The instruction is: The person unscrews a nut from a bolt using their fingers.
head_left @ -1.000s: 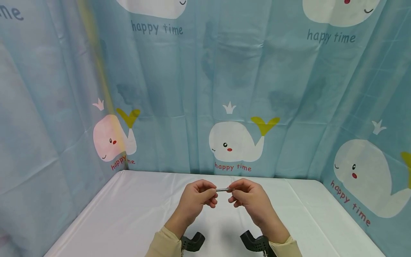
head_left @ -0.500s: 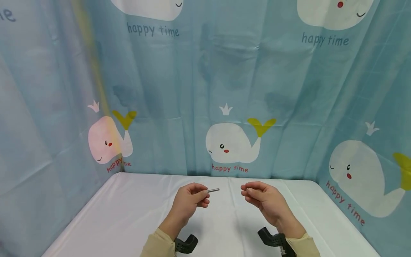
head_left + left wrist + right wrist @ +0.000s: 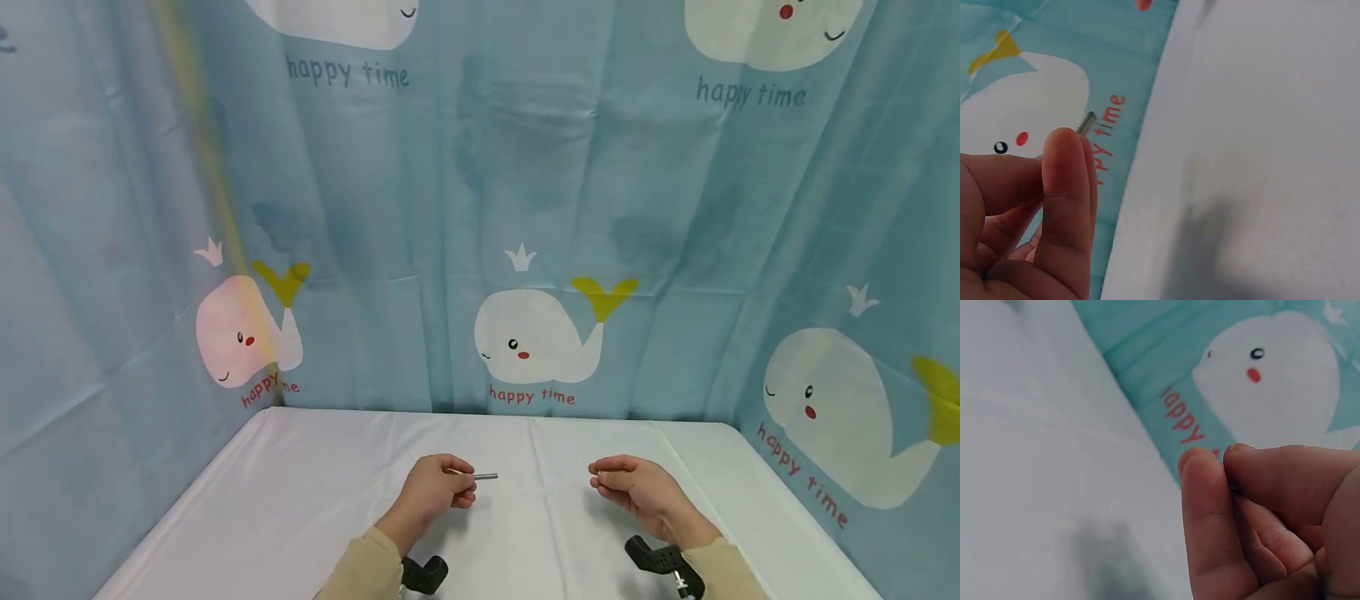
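My left hand [image 3: 433,490] pinches a thin silvery bolt [image 3: 486,476] between thumb and fingers over the left-middle part of the table. Threads show on the bolt's free end [image 3: 1087,122] in the left wrist view, while the rest is hidden in the fingers. Across a gap to the right, my right hand [image 3: 647,492] has its thumb and forefinger drawn together. Between them a small dark metal piece [image 3: 1234,486] just shows in the right wrist view. The fingers cover most of it, so I cannot tell its kind.
A white cloth covers the table [image 3: 517,533]. Behind and at both sides hangs a blue curtain [image 3: 420,333] printed with white whales. Black wrist mounts [image 3: 425,575] sit below both hands, and both hands cast shadows on the cloth.
A second ago both hands met at the bolt. The right hand has moved away to the right, the left a little left with the bolt, and both are lower in view.
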The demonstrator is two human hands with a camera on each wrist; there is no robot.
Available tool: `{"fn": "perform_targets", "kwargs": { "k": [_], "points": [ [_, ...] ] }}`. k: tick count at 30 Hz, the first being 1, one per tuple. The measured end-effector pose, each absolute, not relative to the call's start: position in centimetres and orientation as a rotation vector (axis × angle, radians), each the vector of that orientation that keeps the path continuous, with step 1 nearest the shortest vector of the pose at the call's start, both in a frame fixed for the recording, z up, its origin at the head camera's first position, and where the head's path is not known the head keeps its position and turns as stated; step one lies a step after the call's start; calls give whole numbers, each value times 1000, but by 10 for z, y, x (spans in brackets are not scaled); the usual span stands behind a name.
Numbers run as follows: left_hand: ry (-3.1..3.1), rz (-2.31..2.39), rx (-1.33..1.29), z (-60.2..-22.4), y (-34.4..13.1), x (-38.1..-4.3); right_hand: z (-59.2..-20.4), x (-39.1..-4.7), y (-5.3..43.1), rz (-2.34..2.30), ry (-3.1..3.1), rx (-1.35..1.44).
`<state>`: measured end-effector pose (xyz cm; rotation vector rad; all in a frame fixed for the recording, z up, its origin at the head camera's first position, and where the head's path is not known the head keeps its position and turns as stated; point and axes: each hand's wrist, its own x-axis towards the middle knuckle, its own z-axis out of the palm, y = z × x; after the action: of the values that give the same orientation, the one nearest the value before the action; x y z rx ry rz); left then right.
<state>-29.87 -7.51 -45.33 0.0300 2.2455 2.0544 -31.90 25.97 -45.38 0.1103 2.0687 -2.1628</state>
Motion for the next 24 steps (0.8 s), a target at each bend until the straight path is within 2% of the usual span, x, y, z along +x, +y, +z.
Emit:
{"fn": "perform_targets", "kwargs": {
  "k": [9, 24],
  "points": [
    [2347, 1846, -13, -474, -67, -300, -481, -320, 268, -1987, 2088, 15],
    [2450, 1720, 3, -477, -59, -299, -491, -319, 267, -1902, 2200, 66]
  ]
}}
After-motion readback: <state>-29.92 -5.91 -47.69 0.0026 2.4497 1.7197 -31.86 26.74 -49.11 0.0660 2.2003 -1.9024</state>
